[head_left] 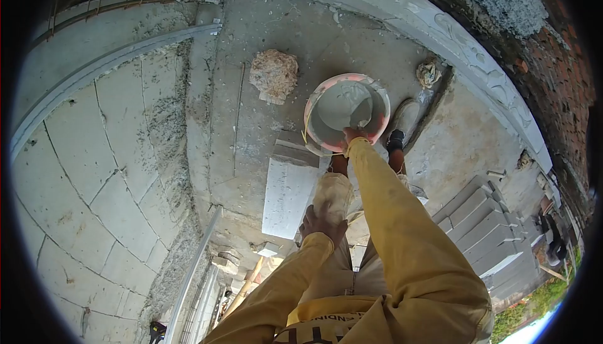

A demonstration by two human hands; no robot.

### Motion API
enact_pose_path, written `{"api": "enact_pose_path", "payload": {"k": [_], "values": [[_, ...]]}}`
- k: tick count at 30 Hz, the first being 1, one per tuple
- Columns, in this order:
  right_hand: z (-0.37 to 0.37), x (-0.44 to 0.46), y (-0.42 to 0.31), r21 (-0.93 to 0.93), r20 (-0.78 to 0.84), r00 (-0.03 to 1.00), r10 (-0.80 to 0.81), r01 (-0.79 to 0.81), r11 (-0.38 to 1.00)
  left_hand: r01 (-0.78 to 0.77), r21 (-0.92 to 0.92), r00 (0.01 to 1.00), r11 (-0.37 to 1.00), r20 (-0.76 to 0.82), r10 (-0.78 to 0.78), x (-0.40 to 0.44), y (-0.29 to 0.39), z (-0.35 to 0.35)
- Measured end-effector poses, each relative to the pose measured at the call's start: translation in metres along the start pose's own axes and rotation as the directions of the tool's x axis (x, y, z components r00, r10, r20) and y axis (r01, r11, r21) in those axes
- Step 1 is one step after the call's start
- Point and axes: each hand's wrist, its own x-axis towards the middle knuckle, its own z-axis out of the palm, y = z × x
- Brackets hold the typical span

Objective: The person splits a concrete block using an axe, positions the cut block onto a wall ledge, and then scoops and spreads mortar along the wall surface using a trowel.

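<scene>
My right hand (355,135) is closed at the near rim of a round bucket (309,106) with a worn reddish rim. It grips a trowel (360,116), whose blade dips into the wet grey mortar (334,106) inside; the handle is mostly hidden by my fingers. My left hand (324,223) lies with fingers spread on my trouser leg near the knee, holding nothing. A pale block (287,196) lies on the floor just left of that leg.
A crumpled sack-like lump (274,74) sits left of the bucket, near a thin rod (239,118). Stacked grey blocks (480,224) stand at the right. A block wall (100,174) rises on the left. A crumpled bag (428,74) lies beyond my shoe (405,120).
</scene>
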Motion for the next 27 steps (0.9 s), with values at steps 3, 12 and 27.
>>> {"api": "enact_pose_path", "payload": {"k": [3, 12, 27], "values": [[-0.012, -0.008, 0.016, 0.233, 0.126, 0.991, 0.055, -0.084, 0.969, 0.003, -0.006, 1.000, 1.000, -0.007, -0.004, -0.001, -0.004, -0.001], [-0.033, -0.182, 0.034, 0.269, 0.366, 0.853, -0.373, 0.287, 0.920, 0.031, -0.016, 0.999, 0.999, 0.034, -0.030, -0.010, 0.012, -0.018], [0.240, -0.169, -0.222, 0.273, 0.053, 0.531, -0.846, 0.807, 0.523, -0.054, -0.080, 0.999, 0.995, 0.004, 0.054, 0.001, -0.017, 0.002]]}}
